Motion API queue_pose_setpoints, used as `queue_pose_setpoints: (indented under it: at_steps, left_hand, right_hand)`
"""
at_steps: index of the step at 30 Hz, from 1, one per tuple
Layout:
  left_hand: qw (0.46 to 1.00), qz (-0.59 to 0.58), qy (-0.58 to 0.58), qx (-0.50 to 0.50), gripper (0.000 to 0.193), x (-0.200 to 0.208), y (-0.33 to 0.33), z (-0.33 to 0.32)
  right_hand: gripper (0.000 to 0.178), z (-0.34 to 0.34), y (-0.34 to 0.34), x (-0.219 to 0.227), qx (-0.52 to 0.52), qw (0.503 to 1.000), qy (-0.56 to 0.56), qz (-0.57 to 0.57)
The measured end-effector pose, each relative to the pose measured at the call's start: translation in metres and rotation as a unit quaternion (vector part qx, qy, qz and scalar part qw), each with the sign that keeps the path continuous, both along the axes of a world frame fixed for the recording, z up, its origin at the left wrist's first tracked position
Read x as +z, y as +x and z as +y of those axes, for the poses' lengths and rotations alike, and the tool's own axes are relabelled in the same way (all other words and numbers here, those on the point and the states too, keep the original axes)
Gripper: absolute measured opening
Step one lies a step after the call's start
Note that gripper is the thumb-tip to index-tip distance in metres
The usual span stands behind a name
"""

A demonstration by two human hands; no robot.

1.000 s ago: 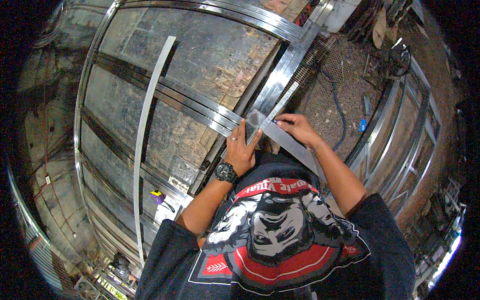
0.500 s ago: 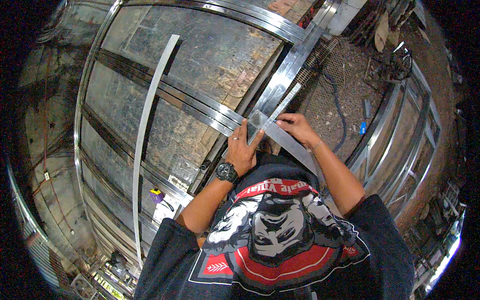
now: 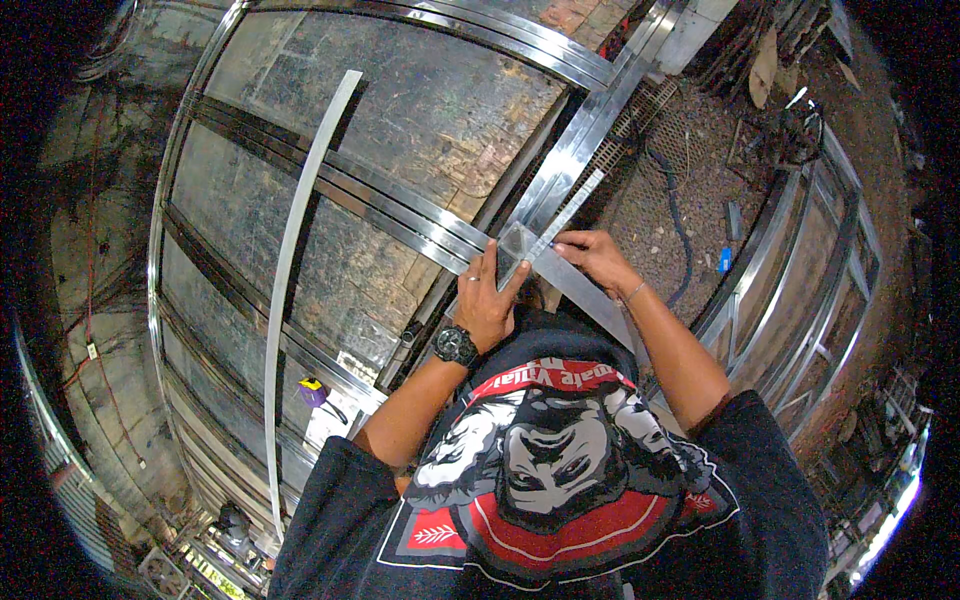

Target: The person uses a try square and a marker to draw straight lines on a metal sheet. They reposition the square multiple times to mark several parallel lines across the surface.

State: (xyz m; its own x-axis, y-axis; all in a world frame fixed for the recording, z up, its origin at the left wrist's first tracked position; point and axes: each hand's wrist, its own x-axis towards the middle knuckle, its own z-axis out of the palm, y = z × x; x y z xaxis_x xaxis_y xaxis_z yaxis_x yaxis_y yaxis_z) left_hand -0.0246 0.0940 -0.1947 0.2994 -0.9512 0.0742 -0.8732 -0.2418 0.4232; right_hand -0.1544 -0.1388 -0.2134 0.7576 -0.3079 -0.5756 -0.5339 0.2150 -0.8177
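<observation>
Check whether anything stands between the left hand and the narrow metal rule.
Nothing visible does: the left hand has a fingertip at the lower end of the narrow metal rule. The right hand is to the rule's right, not between them.

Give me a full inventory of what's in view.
Large frame: 1, silver, upper left to centre
Panels: count unclear, brown-grey, beneath that frame
Ruler: 1, silver, centre
Wide bar: 1, grey, right of centre
Long strip: 1, pale grey, across the large frame
Tape measure, apparently: 1, purple and yellow, lower left
Hose: 1, dark, ground at right
Small object: 1, blue, ground at right
Other framing: count unclear, silver, far right
Watch: 1, black, left wrist
Shirt: 1, black, printed, bottom centre
Left hand: 1, bare, at the ruler's near end
Right hand: 1, bare, right of the ruler
</observation>
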Motion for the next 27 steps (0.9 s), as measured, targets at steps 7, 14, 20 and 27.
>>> queue_pose_setpoints:
  at_steps: [7,14,20,27]
  left_hand:
    - [1.000,-0.007,-0.022,-0.006,0.089,0.003,0.001,-0.002]
    - [1.000,-0.001,-0.013,-0.006,0.090,0.002,0.001,-0.002]
    - [1.000,-0.008,-0.018,-0.008,0.090,0.002,0.001,-0.002]
    - [1.000,-0.012,-0.014,-0.007,0.091,0.000,0.001,-0.002]
  right_hand:
    - [0.030,0.003,0.000,-0.002,-0.021,1.000,-0.007,-0.015]
    - [0.029,0.001,-0.002,-0.007,-0.030,0.999,0.023,-0.010]
    - [0.028,-0.002,-0.007,-0.012,-0.017,0.999,0.012,-0.033]
    - [0.028,-0.002,-0.016,-0.005,-0.005,0.999,-0.007,-0.043]
